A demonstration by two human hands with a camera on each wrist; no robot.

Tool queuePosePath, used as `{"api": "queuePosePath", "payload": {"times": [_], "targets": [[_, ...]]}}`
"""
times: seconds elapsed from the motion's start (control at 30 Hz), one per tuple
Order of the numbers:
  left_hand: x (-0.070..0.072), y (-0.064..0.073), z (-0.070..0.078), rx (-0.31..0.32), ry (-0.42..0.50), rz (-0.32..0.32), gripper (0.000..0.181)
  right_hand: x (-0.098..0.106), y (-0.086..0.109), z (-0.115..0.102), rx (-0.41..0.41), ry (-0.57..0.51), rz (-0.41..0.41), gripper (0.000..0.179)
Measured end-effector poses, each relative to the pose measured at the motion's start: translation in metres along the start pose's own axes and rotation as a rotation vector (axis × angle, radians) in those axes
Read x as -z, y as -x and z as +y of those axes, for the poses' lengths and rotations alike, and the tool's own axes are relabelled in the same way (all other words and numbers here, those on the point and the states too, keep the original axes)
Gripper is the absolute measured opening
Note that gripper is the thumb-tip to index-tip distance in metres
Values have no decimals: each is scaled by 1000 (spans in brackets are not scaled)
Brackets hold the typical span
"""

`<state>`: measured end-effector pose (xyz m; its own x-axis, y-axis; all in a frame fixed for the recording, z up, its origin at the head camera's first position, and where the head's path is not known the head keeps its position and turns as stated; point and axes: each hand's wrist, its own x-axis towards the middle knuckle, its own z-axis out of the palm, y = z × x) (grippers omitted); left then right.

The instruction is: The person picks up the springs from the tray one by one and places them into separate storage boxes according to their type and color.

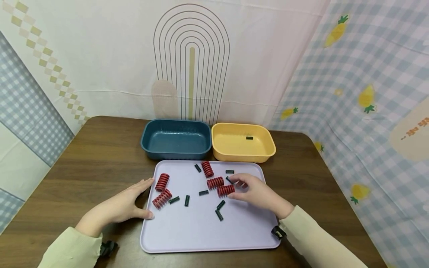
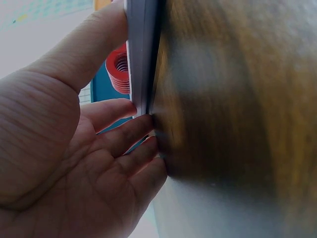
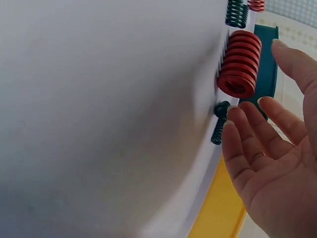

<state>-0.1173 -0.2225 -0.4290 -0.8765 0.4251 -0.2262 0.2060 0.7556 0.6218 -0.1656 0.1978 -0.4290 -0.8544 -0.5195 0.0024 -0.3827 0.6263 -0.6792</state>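
On a pale lilac tray (image 1: 181, 234) lie several thick red coil springs (image 1: 162, 182) and several small dark green springs (image 1: 203, 192). My right hand (image 1: 256, 191) hovers over the tray's right part, fingers loosely bent and apart, with nothing held. Its fingertips are close to a small green spring (image 1: 229, 180), and its thumb is beside a red spring (image 1: 225, 190). In the right wrist view the fingertips are right at a green spring (image 3: 218, 130), below the red one. My left hand (image 1: 118, 206) rests at the tray's left rim, fingers extended and thumb on the edge.
Behind the tray stand a dark blue bin (image 1: 175, 154) and, to its right, a yellow bin (image 1: 228, 147) with one small green spring (image 1: 249, 138) inside. All of it is on a brown wooden table (image 1: 100, 149), with patterned cloth hanging behind and at the sides.
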Motion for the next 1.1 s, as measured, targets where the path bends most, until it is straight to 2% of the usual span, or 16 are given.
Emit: {"api": "queuePosePath", "payload": {"times": [0.27,0.63,1.1], "targets": [[0,0,0,-5,-2,5,109,-5,0,0,-71,74,-41,44],[0,0,0,-6,-1,3,109,-10,-5,-1,-50,130,-36,35],[0,0,0,-7,3,12,109,-9,-7,-4,-52,162,-101,21]]}}
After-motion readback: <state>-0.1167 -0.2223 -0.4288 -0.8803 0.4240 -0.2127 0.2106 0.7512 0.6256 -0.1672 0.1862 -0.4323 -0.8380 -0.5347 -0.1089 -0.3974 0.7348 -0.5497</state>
